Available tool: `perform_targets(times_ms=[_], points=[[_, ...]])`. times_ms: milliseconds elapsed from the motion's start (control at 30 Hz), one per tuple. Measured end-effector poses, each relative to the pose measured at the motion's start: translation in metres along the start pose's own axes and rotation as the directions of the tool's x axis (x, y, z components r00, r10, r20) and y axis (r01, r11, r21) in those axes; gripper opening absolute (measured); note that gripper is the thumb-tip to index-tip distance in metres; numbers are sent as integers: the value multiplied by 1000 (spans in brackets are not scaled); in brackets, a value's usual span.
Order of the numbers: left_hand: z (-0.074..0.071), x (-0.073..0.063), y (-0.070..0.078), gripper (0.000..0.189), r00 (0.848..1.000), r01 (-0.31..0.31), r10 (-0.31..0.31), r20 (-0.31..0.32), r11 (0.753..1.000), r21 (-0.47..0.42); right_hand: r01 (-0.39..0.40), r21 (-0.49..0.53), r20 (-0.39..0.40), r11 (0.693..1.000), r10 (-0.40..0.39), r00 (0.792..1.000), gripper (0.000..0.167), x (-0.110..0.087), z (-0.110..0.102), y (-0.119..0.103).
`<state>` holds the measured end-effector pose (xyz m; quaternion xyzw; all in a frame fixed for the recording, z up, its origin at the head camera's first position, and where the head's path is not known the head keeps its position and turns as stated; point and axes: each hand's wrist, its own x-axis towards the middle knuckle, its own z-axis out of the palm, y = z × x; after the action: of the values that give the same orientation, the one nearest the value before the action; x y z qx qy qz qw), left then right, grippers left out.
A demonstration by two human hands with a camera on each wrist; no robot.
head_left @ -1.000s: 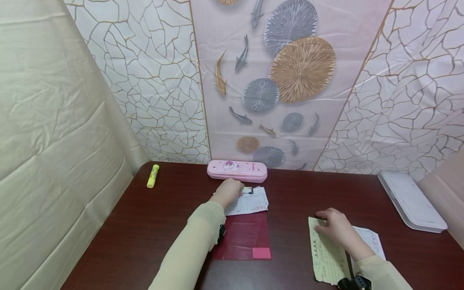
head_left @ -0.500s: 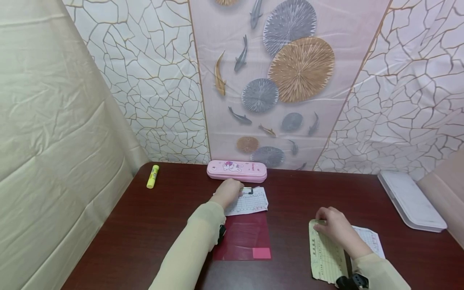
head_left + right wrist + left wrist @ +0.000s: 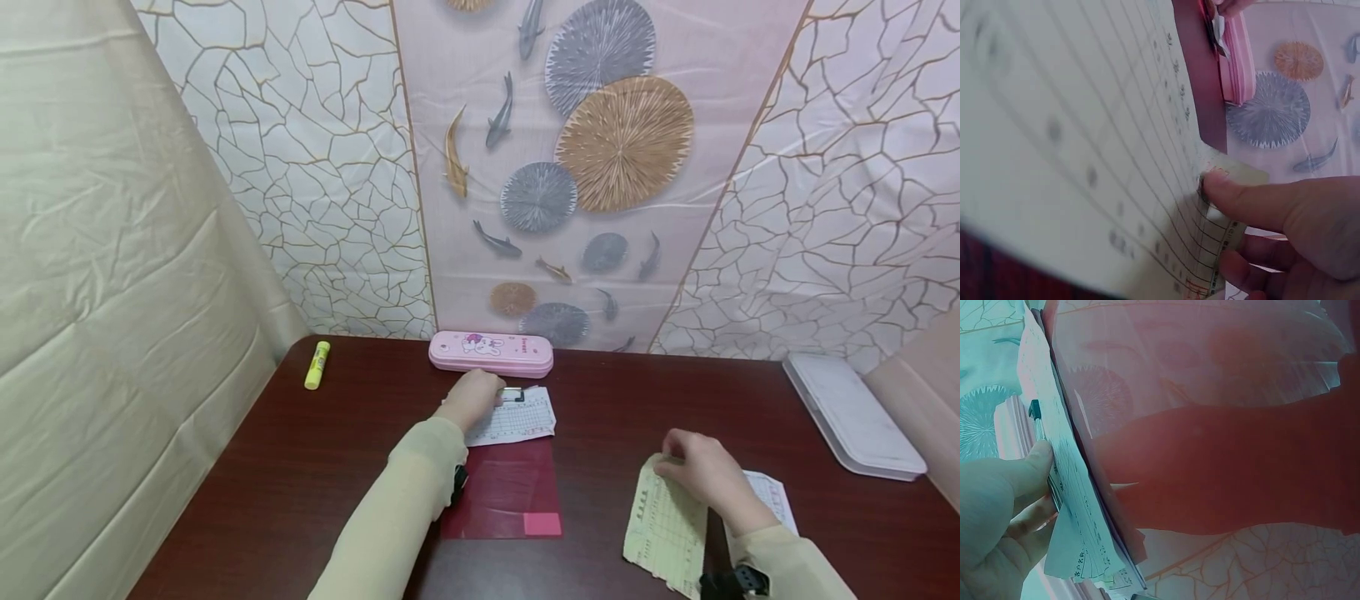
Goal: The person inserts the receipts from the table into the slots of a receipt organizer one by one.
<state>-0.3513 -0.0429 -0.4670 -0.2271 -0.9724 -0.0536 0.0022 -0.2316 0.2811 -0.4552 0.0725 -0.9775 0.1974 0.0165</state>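
My left hand (image 3: 472, 396) grips the top edge of clipped white printed forms (image 3: 528, 418), thumb on one side and fingers on the other. A black binder clip (image 3: 513, 394) sits at their top, beside the hand. Below the forms extends a see-through red plastic folder (image 3: 501, 492) with a pink label at its lower right. To the right, my right hand (image 3: 708, 473) pinches the top of a pale yellow-green printed form (image 3: 663, 529) between thumb and fingers. The form is tilted and slightly bent. Another white form (image 3: 772, 497) lies partly hidden under the right hand and wrist.
Just behind the left hand lies a pink pencil case (image 3: 491, 354) with a rabbit print. A yellow glue stick (image 3: 317, 365) lies at the far left of the dark wooden table (image 3: 300, 492). At the right edge rests a flat white box (image 3: 855, 417).
The right hand has drawn the yellow-green form up, and its lower end has swung left, away from the white form beneath. The left hand has stayed in place on the clipped forms.
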Motion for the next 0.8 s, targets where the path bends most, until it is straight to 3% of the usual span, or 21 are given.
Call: perform_targets(times_ms=[400, 800], points=[[0, 0, -1, 5, 1000, -9, 9, -12, 1000, 1, -55, 11, 39, 998, 55, 998, 6, 1, -7, 7], [0, 0, -1, 8, 1000, 20, -20, 3, 999, -33, -74, 143, 116, 987, 57, 992, 22, -4, -24, 13]])
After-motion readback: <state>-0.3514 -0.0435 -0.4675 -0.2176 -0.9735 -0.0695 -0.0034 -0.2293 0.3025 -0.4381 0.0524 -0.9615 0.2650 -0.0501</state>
